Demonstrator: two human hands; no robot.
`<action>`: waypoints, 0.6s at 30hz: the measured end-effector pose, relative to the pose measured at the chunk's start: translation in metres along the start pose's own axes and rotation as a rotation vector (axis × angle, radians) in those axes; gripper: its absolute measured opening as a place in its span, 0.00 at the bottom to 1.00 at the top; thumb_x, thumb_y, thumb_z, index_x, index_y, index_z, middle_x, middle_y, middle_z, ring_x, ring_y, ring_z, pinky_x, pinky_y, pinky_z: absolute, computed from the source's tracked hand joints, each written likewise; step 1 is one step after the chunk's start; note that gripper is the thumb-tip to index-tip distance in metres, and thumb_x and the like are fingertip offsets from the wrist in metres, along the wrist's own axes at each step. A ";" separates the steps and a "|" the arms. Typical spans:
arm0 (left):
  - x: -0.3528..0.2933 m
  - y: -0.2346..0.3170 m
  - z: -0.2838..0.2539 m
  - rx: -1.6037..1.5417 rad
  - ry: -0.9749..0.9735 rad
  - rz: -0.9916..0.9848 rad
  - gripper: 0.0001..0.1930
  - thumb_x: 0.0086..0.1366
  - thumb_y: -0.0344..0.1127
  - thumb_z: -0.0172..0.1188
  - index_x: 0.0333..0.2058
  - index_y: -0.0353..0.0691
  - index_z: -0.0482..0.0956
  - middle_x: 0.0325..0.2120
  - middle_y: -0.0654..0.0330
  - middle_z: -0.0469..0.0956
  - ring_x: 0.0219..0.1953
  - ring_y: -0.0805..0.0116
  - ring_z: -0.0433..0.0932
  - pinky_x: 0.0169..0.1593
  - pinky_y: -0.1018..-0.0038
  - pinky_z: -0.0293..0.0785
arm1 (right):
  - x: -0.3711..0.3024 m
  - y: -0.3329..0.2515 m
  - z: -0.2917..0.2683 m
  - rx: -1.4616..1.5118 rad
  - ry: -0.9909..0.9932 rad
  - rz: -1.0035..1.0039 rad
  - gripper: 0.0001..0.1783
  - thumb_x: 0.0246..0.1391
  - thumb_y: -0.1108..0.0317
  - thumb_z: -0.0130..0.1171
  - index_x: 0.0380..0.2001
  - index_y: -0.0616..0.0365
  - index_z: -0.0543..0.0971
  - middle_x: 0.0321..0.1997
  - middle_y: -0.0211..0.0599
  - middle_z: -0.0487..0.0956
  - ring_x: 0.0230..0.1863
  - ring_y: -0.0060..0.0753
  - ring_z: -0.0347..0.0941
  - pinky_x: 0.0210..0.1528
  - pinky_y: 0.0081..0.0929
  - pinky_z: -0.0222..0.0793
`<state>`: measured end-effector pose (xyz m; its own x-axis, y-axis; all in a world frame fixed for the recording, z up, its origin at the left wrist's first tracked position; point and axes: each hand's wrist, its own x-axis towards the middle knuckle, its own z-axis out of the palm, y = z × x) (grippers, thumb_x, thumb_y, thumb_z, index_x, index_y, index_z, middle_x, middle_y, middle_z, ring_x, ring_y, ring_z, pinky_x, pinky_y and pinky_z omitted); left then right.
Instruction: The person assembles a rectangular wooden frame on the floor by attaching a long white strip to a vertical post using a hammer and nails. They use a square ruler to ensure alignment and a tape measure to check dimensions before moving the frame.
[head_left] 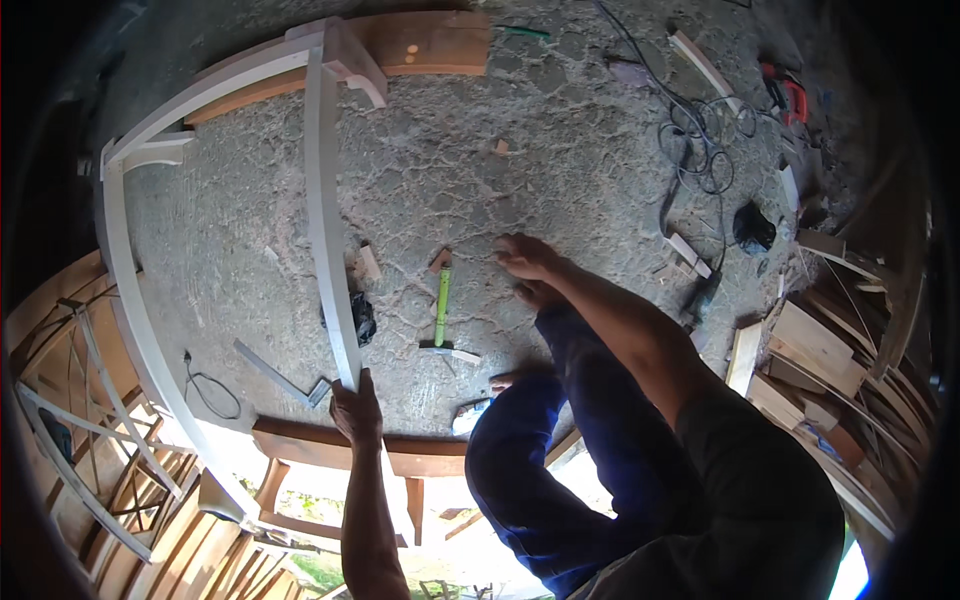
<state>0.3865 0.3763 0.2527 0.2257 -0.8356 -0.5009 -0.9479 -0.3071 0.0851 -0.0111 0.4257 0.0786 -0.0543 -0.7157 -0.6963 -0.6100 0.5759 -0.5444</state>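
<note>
My left hand (357,408) is wrapped round the near end of a long pale wooden rail (324,190). This rail belongs to a pale wooden frame (127,260) with curved corner braces, standing at the left. Stretched forward over my leg, my right hand (527,258) hangs above the floor with its fingers loosely apart and nothing visible in them. Nearest to it on the floor is a hammer (442,308) with a bright green handle. A metal try square (283,373) lies between the frame and my left hand.
A brown board (430,42) lies at the far side. A brown wooden bench (320,445) stands near my left forearm. Coiled black cable (700,150), a red tool (793,100) and a black bag (753,228) are at the right, beside stacked wood offcuts (815,340).
</note>
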 end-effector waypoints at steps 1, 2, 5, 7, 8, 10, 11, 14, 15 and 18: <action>-0.004 -0.008 0.003 0.224 0.093 0.145 0.28 0.64 0.53 0.65 0.46 0.29 0.80 0.54 0.35 0.76 0.63 0.37 0.70 0.65 0.50 0.65 | -0.029 -0.005 0.016 -0.005 -0.166 0.082 0.30 0.64 0.44 0.52 0.58 0.53 0.77 0.54 0.53 0.80 0.59 0.57 0.75 0.63 0.48 0.68; -0.018 -0.020 -0.009 0.390 0.143 0.083 0.35 0.65 0.51 0.64 0.59 0.25 0.71 0.70 0.35 0.56 0.73 0.34 0.52 0.73 0.50 0.51 | -0.076 -0.043 0.002 -0.223 -0.238 -0.015 0.30 0.62 0.42 0.54 0.56 0.51 0.79 0.56 0.52 0.80 0.60 0.59 0.73 0.65 0.55 0.63; -0.077 0.019 -0.008 -0.093 0.077 0.123 0.45 0.67 0.46 0.63 0.72 0.30 0.49 0.72 0.30 0.45 0.74 0.34 0.46 0.75 0.49 0.45 | -0.177 0.033 0.043 -0.259 -0.504 -0.122 0.28 0.63 0.41 0.48 0.47 0.52 0.83 0.56 0.46 0.81 0.59 0.49 0.76 0.64 0.42 0.65; -0.131 0.032 -0.023 -0.207 -0.174 0.183 0.38 0.68 0.43 0.63 0.69 0.30 0.60 0.67 0.32 0.62 0.71 0.38 0.60 0.73 0.56 0.56 | -0.227 -0.001 -0.012 -0.010 -0.506 0.136 0.29 0.68 0.44 0.43 0.49 0.55 0.82 0.58 0.48 0.80 0.62 0.53 0.74 0.65 0.46 0.65; -0.161 0.037 -0.021 -0.341 -0.350 0.218 0.36 0.68 0.44 0.62 0.68 0.29 0.62 0.65 0.35 0.67 0.69 0.41 0.64 0.71 0.59 0.60 | -0.260 0.003 -0.024 0.010 -0.530 0.114 0.29 0.69 0.45 0.41 0.49 0.56 0.81 0.59 0.48 0.79 0.62 0.54 0.73 0.65 0.47 0.65; -0.235 0.057 -0.021 -0.407 -0.535 0.266 0.33 0.69 0.46 0.61 0.64 0.28 0.68 0.61 0.36 0.71 0.65 0.42 0.70 0.67 0.62 0.66 | -0.314 0.017 -0.045 0.063 -0.454 0.048 0.29 0.70 0.46 0.39 0.51 0.57 0.80 0.60 0.48 0.78 0.63 0.56 0.72 0.65 0.50 0.65; -0.263 0.072 -0.034 -0.313 -0.727 0.284 0.30 0.69 0.39 0.62 0.64 0.28 0.68 0.63 0.38 0.70 0.66 0.48 0.71 0.68 0.62 0.65 | -0.338 0.027 -0.033 0.106 -0.359 -0.005 0.28 0.70 0.46 0.40 0.51 0.57 0.80 0.60 0.48 0.78 0.63 0.57 0.72 0.65 0.51 0.65; -0.339 0.079 -0.035 0.039 -0.686 0.803 0.27 0.70 0.47 0.59 0.60 0.34 0.75 0.59 0.44 0.76 0.63 0.47 0.73 0.66 0.61 0.67 | -0.383 0.113 0.058 0.373 0.060 -0.062 0.34 0.66 0.39 0.46 0.60 0.54 0.77 0.64 0.46 0.76 0.64 0.51 0.72 0.65 0.47 0.66; -0.329 0.067 -0.027 0.183 -0.558 1.109 0.26 0.71 0.47 0.58 0.59 0.35 0.76 0.58 0.45 0.77 0.62 0.47 0.74 0.66 0.60 0.67 | -0.387 0.087 0.040 0.397 -0.025 0.018 0.33 0.66 0.39 0.47 0.59 0.55 0.77 0.63 0.46 0.77 0.64 0.51 0.73 0.65 0.47 0.66; -0.342 0.139 -0.096 -0.157 -0.828 0.611 0.22 0.72 0.44 0.56 0.59 0.37 0.77 0.58 0.45 0.77 0.62 0.48 0.74 0.66 0.61 0.68 | -0.425 0.032 -0.032 0.420 -0.211 0.251 0.32 0.66 0.42 0.49 0.58 0.55 0.78 0.61 0.46 0.78 0.62 0.48 0.74 0.64 0.46 0.67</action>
<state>0.1993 0.5755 0.5184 -0.5641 -0.3129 -0.7641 -0.7954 -0.0424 0.6046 -0.0329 0.7354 0.3725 0.0287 -0.4656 -0.8845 -0.2275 0.8586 -0.4593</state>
